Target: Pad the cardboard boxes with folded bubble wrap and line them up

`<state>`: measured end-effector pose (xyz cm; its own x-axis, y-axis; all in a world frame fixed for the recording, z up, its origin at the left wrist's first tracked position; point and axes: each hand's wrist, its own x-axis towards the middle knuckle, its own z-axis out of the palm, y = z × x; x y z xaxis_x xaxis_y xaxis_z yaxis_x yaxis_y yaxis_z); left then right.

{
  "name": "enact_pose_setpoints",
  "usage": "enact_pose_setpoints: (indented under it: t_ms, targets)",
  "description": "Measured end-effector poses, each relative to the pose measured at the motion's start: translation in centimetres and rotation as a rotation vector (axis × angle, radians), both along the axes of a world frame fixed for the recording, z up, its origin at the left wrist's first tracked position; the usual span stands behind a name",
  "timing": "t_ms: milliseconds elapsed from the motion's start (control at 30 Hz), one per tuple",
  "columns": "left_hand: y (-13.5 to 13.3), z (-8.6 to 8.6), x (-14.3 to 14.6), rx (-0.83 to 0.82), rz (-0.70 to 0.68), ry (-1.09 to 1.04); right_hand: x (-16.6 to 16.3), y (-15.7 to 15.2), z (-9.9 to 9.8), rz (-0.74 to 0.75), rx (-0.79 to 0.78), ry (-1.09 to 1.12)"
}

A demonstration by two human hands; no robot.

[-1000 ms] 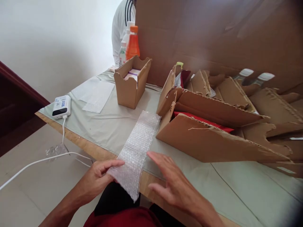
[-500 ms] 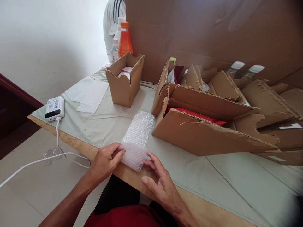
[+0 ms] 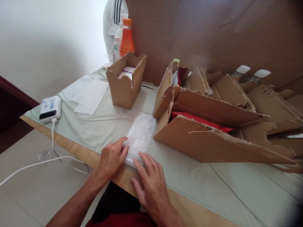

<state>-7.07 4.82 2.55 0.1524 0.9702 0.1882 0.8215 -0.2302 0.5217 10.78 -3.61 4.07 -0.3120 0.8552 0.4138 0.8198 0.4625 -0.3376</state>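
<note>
Transparent bubble wrap point(image 3: 143, 126): lies on the pale green tablecloth point(image 3: 94, 129) by the table's near edge, just left of the nearest cardboard holder point(image 3: 208, 138); its near part looks doubled over.
Left hand point(image 3: 112, 159): fingers curled, thumb and fingertips at the wrap's left side; whether they pinch it, I cannot tell.
Right hand point(image 3: 151, 179): fingers loosely spread, thumb apart, fingertips resting at the wrap's near right side, gripping nothing.
Cardboard box point(image 3: 120, 91): beyond the wrap, open-topped, with purple-edged packets point(image 3: 127, 72) inside.
Nearest holder's contents: a red packet point(image 3: 201, 121).
Flat plastic sheets point(image 3: 92, 94): left of the box.
White power bank point(image 3: 50, 108): at the table's left edge, cable point(image 3: 53, 132) plugged in.
Orange bottle point(image 3: 127, 41): behind the box.
</note>
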Motion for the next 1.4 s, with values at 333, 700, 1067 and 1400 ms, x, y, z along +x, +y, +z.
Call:
enact_pose_setpoints:
  t_ms: [333, 700, 1067, 1400]
  targets:
    - [-1.8, 1.3, -2.1, 0.289, -0.204, -0.11, -1.0, 2.2, -1.5, -0.043, 0.021, -0.019]
    - [-3.9, 1.8, -2.7, 0.009, -0.319, -0.252, 1.5, 1.2, 1.0, -0.028, -0.132, 0.257]
    - [-3.8, 0.7, -2.0, 0.173, -0.19, -0.138, 1.4, 2.6, 0.8, 0.101, -0.025, -0.024]
    - [-1.9, 1.5, -1.4, 0.116, -0.319, -0.172, 3.0, 2.5, 1.2, -0.04, -0.004, 0.098]
